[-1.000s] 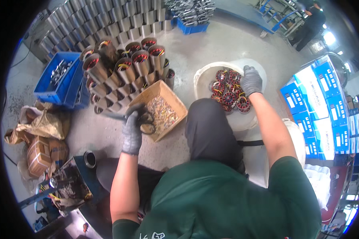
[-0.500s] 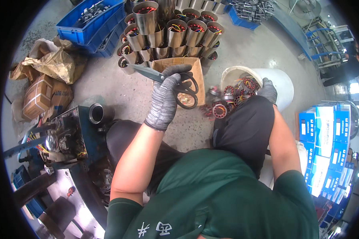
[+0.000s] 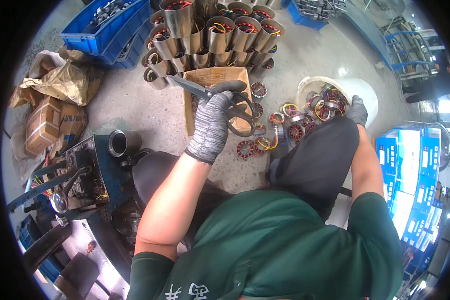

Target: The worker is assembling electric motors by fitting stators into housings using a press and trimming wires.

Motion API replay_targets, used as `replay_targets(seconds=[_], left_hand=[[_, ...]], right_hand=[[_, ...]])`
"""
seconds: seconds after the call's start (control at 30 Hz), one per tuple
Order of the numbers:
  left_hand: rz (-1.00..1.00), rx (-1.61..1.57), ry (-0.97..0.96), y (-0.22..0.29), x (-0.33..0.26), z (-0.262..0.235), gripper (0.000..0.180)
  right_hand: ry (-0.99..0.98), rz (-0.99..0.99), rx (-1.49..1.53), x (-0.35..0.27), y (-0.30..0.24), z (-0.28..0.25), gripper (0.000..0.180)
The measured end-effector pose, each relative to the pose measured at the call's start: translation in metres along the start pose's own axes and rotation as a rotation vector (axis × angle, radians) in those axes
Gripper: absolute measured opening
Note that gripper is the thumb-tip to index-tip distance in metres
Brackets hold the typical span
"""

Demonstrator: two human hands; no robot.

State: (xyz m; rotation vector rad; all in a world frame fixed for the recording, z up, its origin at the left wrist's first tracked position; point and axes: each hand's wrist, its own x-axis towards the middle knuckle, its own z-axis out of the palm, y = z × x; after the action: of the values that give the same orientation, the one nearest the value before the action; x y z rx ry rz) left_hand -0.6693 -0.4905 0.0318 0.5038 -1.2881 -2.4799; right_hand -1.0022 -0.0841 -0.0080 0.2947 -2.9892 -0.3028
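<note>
My left hand [image 3: 212, 122], in a grey knit glove, grips a pair of black-handled scissors [image 3: 220, 102] held over an open cardboard box [image 3: 215, 77] of small parts. The blades point up-left toward a stack of metal cylinders with copper windings [image 3: 210, 32]. My right hand [image 3: 356, 111], also gloved, reaches into a white bucket [image 3: 365, 92] holding wound stator cores [image 3: 330, 100] with coloured wires. It rests on the cores; whether it grips one is hidden. More wound cores [image 3: 280, 130] lie on the floor between box and bucket.
A blue crate [image 3: 105, 27] of metal parts stands far left, with brown paper sacks and a carton [image 3: 50, 120] below it. A dark machine with a metal tube [image 3: 92, 170] sits at my left knee. Stacked blue boxes [image 3: 410, 170] line the right. Another person stands far right.
My view has swung left and lower, so the cylinders and box sit higher. My left hand raised the scissors toward me over the box. My right hand stays at the bucket.
</note>
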Motion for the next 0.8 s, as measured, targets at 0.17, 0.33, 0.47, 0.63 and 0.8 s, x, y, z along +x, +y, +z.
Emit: replay_targets(seconds=[0.17,0.33,0.47,0.63,0.8], left_hand=[[-0.024,0.036,0.026,-0.020,-0.005,0.005,0.041],[0.016,0.115,0.108,-0.036,-0.005,0.006,0.044],[0.074,0.064,0.107,-0.046,-0.007,-0.001,0.046],[0.007,0.056,0.017,-0.070,0.001,0.007,0.054],[-0.077,0.254,-0.002,-0.026,-0.030,0.040,0.067]], right_hand=[[-0.137,-0.031,0.046,0.023,0.005,-0.017,0.054],[0.091,-0.392,0.183,0.037,-0.051,-0.072,0.056],[-0.350,-0.830,0.831,-0.051,-0.191,-0.137,0.046],[-0.281,-1.263,1.233,-0.164,-0.254,-0.095,0.068],[-0.234,-1.008,1.043,-0.176,-0.243,-0.138,0.057]])
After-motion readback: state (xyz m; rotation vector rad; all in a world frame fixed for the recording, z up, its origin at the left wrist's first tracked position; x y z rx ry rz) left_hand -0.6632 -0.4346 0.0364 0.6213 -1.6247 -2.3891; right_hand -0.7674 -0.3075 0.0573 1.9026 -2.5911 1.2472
